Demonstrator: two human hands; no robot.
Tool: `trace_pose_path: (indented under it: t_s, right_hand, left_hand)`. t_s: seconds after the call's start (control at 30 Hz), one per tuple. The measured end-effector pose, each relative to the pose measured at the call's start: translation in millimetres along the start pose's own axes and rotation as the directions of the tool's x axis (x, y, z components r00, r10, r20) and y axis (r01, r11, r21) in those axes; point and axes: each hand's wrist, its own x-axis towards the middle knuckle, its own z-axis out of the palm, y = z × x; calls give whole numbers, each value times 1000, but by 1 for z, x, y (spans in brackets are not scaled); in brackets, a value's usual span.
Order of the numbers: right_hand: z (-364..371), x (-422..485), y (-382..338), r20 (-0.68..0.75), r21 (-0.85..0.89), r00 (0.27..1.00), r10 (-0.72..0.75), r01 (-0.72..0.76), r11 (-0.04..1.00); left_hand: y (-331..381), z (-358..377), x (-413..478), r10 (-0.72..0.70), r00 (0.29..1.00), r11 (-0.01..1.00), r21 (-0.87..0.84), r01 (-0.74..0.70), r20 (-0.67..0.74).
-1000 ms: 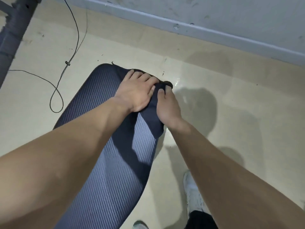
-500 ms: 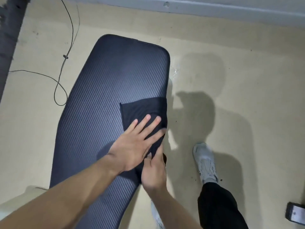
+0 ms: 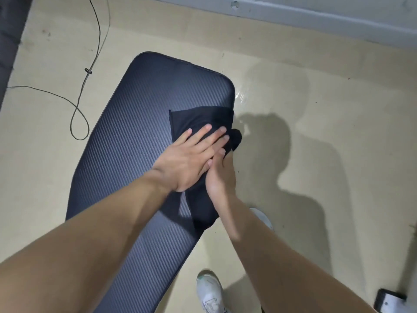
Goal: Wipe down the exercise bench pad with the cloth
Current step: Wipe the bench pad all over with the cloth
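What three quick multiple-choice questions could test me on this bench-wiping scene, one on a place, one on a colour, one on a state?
1. Where does the cloth lie on the bench pad?
A. along its right edge
B. at its left edge
C. on the floor

2. What colour is the cloth?
A. white
B. black
C. yellow

3. How is the left hand placed?
A. clenched in a fist
B. lifted clear of the pad
C. flat on the cloth, fingers spread

Answers: 1 A, the cloth overhangs the pad's right side. 2 B, it is darker than the ribbed pad. 3 C, the palm presses down beside the right hand.
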Motion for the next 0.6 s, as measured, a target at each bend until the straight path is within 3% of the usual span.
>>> trace_pose_path:
  t_s: [0.1,0.23,0.3,0.4,0.47,0.6]
  right_hand:
    - [1,45,-41,-28,-33,991,-129,128,991]
    - [1,90,-95,-52,-182,979,-198,186,966]
    - [4,103,-128,32,-439,951,-306,289,851]
    - [30,118,-173,253,-709,929,-271,368,602]
    - [47,123,-192,338,-765,918,-209,397,507]
    - [82,136,-201,428,-766,875,-226,484,423]
  left_hand:
    - [-26,-23,45,-36,999,999,-13,36,-5]
    - [-63,-51,90,-105,993,994,-36,103,-50]
    - [-82,-61,107,-202,974,977,-83,194,-100]
    - [-114,-77,119,-323,942,945,-77,317,-86]
    - [-131,-79,118,-385,921,920,-106,378,-60]
    - [-159,-68,99,-483,871,853,-269,446,-88]
